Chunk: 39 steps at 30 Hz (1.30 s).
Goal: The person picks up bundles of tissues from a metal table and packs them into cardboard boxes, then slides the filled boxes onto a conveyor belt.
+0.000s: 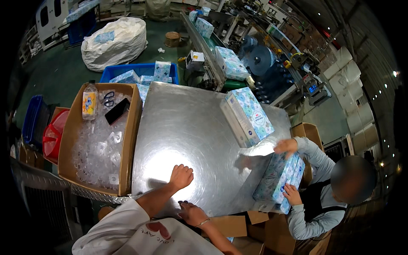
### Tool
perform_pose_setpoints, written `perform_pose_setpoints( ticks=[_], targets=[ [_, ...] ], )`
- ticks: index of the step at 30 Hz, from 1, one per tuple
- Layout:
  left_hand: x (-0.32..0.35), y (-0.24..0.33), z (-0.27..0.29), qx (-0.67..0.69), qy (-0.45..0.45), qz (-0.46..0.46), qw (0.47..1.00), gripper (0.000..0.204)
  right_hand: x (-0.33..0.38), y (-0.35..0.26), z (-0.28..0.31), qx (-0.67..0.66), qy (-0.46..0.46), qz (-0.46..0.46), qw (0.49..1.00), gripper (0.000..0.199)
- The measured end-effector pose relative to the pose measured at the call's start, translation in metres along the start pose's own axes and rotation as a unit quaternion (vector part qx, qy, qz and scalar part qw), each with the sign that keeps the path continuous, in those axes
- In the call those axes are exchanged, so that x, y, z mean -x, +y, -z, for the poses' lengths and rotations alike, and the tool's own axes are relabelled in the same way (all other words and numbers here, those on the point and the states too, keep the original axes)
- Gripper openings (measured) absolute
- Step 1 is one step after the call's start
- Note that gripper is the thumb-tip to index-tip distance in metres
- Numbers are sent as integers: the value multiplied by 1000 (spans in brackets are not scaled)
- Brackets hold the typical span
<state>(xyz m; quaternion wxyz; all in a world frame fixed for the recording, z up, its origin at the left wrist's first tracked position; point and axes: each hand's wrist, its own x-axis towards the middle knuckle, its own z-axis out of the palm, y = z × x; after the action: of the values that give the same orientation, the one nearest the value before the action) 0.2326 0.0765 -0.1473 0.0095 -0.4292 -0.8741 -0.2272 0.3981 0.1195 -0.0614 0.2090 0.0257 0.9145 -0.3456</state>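
Note:
My left hand (182,177) is above the near part of a shiny metal table (191,123), its fingers curled in and nothing visible in them. Close by, at the table's near edge, my right hand (193,213) has a bracelet on its wrist. Its fingers reach toward the tabletop, partly in shadow, and hold nothing I can see. A blue-and-white patterned tissue pack bundle (250,117) rests on the far right of the table. At the right edge, a co-worker's two hands are on and over another such bundle (276,178).
Left of the table, a cardboard box (131,157) holds clear plastic pieces, a bottle (89,102), a phone (117,111) and scissors (109,98). Behind are a blue crate (175,72) of packs and a conveyor (204,51). Open cartons (278,233) stand below the near right edge.

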Motion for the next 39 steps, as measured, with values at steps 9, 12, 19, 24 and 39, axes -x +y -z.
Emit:
perform_pose_setpoints(
  ticks=[9,12,19,24,39],
  targets=[
    [-1,-1,-1,2,17,-2,1000,10,-2,11,-5,-2,79,19,997,40],
    [-2,0,-2,-10,10,-5,1000,11,1,4,1,-13,61,2,998,40],
    [-1,-3,-8,-33,-29,4,999,14,12,13,-9,13,95,36,995,47],
    [1,-1,-14,-38,-21,16,999,11,44,-2,1,-20,133,-9,991,43],
    [-3,4,-17,-63,11,8,998,12,190,44,-77,-368,445,-256,775,20]
  ],
)
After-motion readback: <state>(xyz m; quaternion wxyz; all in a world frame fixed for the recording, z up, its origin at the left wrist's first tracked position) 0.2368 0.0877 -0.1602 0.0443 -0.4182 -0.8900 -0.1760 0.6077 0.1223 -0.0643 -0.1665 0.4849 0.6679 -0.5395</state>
